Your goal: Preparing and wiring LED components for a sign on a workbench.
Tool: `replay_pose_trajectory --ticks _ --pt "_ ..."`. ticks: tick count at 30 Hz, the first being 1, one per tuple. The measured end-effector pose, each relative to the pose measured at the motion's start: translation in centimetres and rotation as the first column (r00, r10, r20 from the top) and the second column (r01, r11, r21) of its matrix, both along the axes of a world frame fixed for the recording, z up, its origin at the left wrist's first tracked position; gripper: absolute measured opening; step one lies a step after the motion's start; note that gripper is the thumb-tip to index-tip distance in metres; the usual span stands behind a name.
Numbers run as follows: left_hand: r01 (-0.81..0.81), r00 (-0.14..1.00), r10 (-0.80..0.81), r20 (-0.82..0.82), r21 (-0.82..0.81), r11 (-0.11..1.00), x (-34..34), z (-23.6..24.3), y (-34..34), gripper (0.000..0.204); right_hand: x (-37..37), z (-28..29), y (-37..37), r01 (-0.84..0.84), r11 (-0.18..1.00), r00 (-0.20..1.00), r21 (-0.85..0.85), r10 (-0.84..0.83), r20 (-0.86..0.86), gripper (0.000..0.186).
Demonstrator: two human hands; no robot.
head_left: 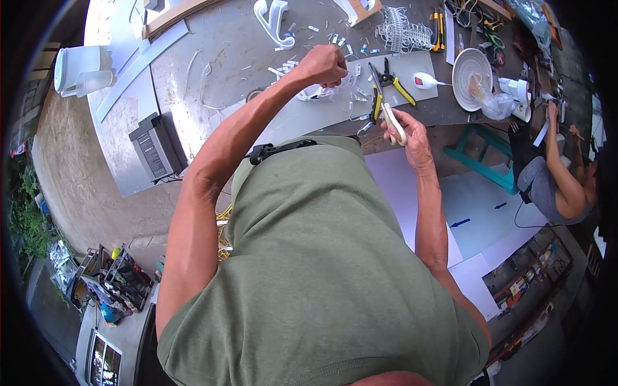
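At upper centre of the frame, the left hand [324, 64] closes on a tangle of white plastic strip [322, 92] lying just beneath it on the grey worktable [219, 58]. To its right, the right hand [407, 132] grips yellow-handled scissors [381, 103], blades pointing up toward the strip.

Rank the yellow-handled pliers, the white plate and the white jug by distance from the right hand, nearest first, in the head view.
From the right hand:
1. Yellow-handled pliers, just above it on the table.
2. White plate, up and to its right.
3. White jug, far left edge.
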State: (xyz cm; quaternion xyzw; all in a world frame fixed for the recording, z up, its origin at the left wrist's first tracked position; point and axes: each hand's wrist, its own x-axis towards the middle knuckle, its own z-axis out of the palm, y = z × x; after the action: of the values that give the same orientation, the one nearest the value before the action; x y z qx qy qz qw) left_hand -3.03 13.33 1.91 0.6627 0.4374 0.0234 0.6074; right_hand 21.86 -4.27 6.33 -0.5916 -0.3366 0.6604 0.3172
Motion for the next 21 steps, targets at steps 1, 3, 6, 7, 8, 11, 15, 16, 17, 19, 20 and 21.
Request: replay_pose_trajectory --ticks 1,3,6,7,8,11,15,16,17,19,20,21 --pt "0.069 0.995 -0.059 -0.075 0.141 0.988 0.0 -1.2 -0.1 0.016 0.1 -0.1 -0.1 -0.025 1.0 0.999 -0.007 0.026 0.034 0.058" --pt "0.09 0.994 -0.057 -0.095 0.395 0.914 -0.4 -3.9 -0.8 0.015 0.4 -0.1 -0.4 -0.032 0.999 0.999 -0.031 0.033 0.033 0.057" --pt "0.186 0.978 -0.098 -0.187 0.542 0.82 -0.6 -3.7 -1.0 0.015 0.6 -0.1 -0.7 -0.045 0.996 0.998 -0.072 0.048 0.048 0.055" --pt "0.187 0.979 -0.099 -0.176 0.604 0.775 -0.8 -3.9 -1.1 0.012 0.7 0.1 -0.6 -0.07 0.993 0.995 -0.091 0.076 0.064 0.054" --pt "0.186 0.981 -0.1 -0.166 0.663 0.725 -0.9 -4.1 -1.1 0.01 0.8 0.0 -0.6 -0.07 0.993 0.995 -0.094 0.076 0.063 0.054" --pt "0.244 0.969 -0.173 -0.176 0.788 0.565 -1.1 -4.1 -1.0 0.007 1.1 -0.5 -0.1 -0.11 0.989 0.992 -0.098 0.116 0.059 0.054" --pt "0.219 0.972 -0.196 -0.132 0.81 0.544 -1.4 -4.4 -0.9 0.008 1.3 -1.0 0.7 -0.17 0.981 0.971 -0.097 0.184 0.152 0.05" --pt "0.184 0.978 -0.187 -0.09 0.793 0.581 -1.5 -4.5 -1.0 0.009 1.4 -1.2 1.0 -0.194 0.976 0.965 -0.102 0.208 0.157 0.048" --pt "0.149 0.983 -0.176 -0.048 0.772 0.618 -1.6 -4.6 -1.0 0.011 1.5 -1.3 1.2 -0.197 0.975 0.965 -0.103 0.211 0.157 0.048" --pt "0.138 0.982 -0.185 -0.025 0.768 0.626 -1.6 -4.8 -0.8 0.012 1.5 -1.3 1.8 -0.256 0.96 0.938 -0.118 0.276 0.209 0.048" --pt "0.129 0.98 -0.197 -0.002 0.764 0.633 -1.6 -5.0 -0.8 0.013 1.6 -1.4 2.1 -0.26 0.958 0.937 -0.121 0.281 0.208 0.048" --pt "0.126 0.981 -0.192 -0.002 0.761 0.636 -1.7 -5.1 -0.6 0.013 1.8 -1.5 2.5 -0.292 0.946 0.921 -0.14 0.318 0.227 0.046"
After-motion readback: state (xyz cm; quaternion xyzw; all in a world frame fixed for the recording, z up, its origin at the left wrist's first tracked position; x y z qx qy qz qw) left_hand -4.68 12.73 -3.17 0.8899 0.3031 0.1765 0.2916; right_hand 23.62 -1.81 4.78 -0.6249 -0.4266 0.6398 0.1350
